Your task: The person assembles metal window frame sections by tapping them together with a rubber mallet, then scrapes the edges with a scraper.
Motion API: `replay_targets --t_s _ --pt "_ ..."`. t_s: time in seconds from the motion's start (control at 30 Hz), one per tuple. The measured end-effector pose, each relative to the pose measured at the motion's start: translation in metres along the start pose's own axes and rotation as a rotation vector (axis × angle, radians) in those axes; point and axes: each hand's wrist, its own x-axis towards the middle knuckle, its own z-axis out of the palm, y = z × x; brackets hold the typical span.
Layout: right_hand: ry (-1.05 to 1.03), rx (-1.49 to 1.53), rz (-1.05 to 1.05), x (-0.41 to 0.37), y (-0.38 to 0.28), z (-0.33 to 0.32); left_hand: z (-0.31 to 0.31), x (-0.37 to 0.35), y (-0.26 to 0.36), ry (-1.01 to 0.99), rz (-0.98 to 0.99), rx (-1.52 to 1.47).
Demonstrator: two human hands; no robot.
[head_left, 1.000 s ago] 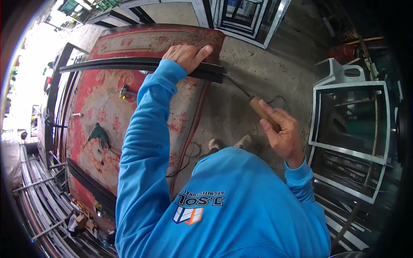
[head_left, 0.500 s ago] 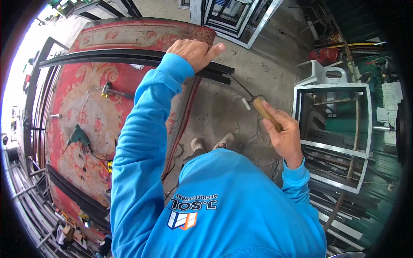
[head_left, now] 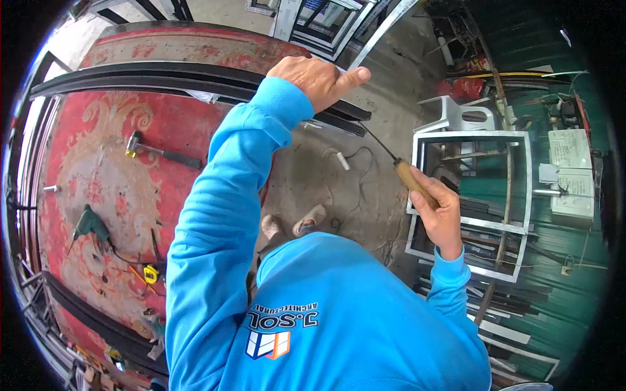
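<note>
My left hand (head_left: 313, 79) rests over a long black metal profile (head_left: 163, 78), its fingers curled round the far side and its thumb stretched out to the right. My right hand (head_left: 438, 212) grips the wooden handle of a thin-shafted tool (head_left: 412, 180), perhaps a file. The dark shaft slants up and left to the profile's right end, where the tip meets or overlaps it; contact there is too small to make out. Most of my left fingers are hidden behind the hand and profile.
A carpet-covered table (head_left: 124, 186) bears a hammer (head_left: 166, 154), a green drill (head_left: 91, 225) and a yellow tape measure (head_left: 150, 274). At right stand a silver metal frame (head_left: 469, 225) and a white plastic chair (head_left: 450, 112). A cable (head_left: 363, 189) trails over the floor.
The view has shifted, moving the table leftward in the picture. The tool has moved slightly down and right relative to the profile's end. Both hands keep their holds.
</note>
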Motion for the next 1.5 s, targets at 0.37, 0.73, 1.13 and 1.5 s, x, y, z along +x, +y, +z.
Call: replay_targets --t_s 0.37,0.73,1.13,1.5 --pt "0.015 -0.088 0.023 0.01 -0.012 -0.007 -0.002 0.024 -0.005 -0.046 -0.004 -0.047" --pt "0.021 -0.08 0.0 0.02 -0.004 -0.006 0.004 0.026 -0.005 0.045 0.025 -0.051" --pt "-0.051 -0.076 0.011 0.036 -0.004 -0.016 0.009 0.029 -0.007 0.059 0.136 -0.039" --pt "-0.088 -0.003 0.129 0.061 -0.022 -0.031 -0.001 0.044 -0.006 -0.07 0.162 0.039"
